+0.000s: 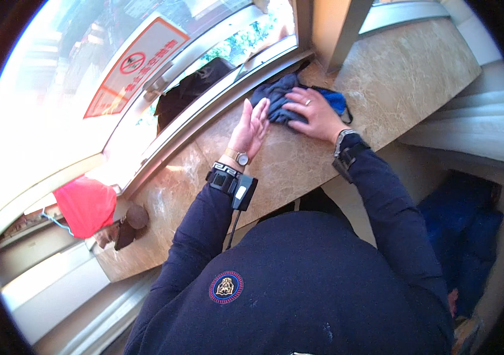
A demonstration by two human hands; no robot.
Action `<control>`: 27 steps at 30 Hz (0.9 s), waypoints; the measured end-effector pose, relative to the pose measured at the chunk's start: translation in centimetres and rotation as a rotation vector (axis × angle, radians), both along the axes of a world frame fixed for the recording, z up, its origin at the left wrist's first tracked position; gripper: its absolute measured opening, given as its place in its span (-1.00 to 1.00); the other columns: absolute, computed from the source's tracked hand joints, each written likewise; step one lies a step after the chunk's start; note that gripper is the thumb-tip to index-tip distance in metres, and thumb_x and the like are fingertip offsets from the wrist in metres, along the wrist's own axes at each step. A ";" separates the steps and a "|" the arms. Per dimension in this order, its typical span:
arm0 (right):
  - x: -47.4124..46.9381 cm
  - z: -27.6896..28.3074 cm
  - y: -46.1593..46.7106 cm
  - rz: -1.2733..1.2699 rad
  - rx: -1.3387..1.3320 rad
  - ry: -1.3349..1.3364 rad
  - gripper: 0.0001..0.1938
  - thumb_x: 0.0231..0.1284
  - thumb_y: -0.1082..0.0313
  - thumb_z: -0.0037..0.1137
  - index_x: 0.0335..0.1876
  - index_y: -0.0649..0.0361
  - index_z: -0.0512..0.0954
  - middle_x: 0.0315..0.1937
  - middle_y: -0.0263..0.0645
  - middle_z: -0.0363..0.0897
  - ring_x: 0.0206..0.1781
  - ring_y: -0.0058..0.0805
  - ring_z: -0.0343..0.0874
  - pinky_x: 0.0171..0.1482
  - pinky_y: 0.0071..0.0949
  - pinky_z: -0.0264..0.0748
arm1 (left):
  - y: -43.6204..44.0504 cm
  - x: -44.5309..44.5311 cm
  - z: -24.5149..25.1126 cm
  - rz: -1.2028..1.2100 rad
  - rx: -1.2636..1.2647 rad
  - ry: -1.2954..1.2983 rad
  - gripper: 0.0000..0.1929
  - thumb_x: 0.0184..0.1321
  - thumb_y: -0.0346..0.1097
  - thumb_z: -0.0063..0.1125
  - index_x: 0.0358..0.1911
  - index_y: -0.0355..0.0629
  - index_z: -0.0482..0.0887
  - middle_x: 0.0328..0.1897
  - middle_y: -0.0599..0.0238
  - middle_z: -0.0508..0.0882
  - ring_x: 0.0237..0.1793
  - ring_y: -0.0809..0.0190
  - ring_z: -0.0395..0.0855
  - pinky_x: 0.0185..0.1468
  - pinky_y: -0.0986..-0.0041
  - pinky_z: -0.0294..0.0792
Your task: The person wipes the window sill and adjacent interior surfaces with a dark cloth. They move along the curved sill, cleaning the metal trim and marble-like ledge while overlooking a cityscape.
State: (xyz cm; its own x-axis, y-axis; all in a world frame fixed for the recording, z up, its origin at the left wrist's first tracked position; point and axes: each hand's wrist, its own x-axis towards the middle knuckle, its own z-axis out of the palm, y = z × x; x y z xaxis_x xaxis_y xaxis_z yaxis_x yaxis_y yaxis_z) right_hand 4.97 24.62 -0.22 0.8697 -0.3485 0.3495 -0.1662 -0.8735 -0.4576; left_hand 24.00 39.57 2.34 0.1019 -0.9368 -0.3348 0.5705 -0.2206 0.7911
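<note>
A crumpled dark blue cloth [280, 95] lies on the marble-patterned windowsill [296, 164], against the window frame, with a brighter blue piece [334, 101] at its right side. My right hand [316, 115] lies over the cloth, fingers spread and touching it; a ring is on one finger. Just left of the cloth, my left hand [252, 126] is raised with its palm turned towards the cloth and nothing in it. Its fingertips appear at the cloth's near left edge; whether they touch it I cannot tell.
An opened window sash [116, 128] with a warning sticker [136, 66] stands at the left. Outside the frame is a dark item [194, 88]. A red cloth [88, 206] and a brown round object [137, 216] sit at the sill's left end. Dark blue fabric [464, 235] lies lower right.
</note>
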 end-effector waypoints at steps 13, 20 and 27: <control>-1.0 0.4 -1.5 -0.126 0.024 0.065 -0.49 0.19 0.09 0.23 0.28 -0.07 0.50 0.46 -0.22 0.36 0.60 -0.20 0.17 0.61 -0.06 -0.04 | -3.9 -1.7 1.1 0.163 0.034 0.382 0.05 0.37 0.55 -0.42 0.62 -0.24 -0.12 0.76 0.18 -0.05 0.71 0.16 -0.15 0.69 0.18 -0.31; 1.7 0.4 1.2 -0.137 -0.028 0.046 -0.48 0.23 0.09 0.17 0.29 0.05 0.52 0.45 -0.15 0.38 0.60 -0.17 0.17 0.60 -0.03 -0.05 | -2.0 0.1 0.6 0.176 -0.016 0.408 0.06 0.36 0.57 -0.39 0.62 -0.24 -0.13 0.76 0.15 -0.08 0.72 0.14 -0.18 0.69 0.17 -0.32; 7.7 0.1 7.8 -0.144 -0.035 0.085 -0.45 0.24 0.08 0.19 0.33 0.09 0.49 0.49 -0.08 0.34 0.61 -0.11 0.15 0.59 0.00 -0.04 | 4.5 5.6 0.1 0.191 -0.071 0.437 0.11 0.33 0.60 -0.38 0.63 -0.22 -0.23 0.77 0.18 -0.20 0.74 0.18 -0.35 0.69 0.21 -0.48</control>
State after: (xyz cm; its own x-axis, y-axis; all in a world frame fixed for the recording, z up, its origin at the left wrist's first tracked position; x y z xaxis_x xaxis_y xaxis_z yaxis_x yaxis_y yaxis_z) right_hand 12.66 32.45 -0.10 0.8384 -0.4609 0.2910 -0.3276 -0.8528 -0.4067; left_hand 29.57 44.04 2.46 0.1382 -0.9372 -0.3202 0.8777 -0.0339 0.4780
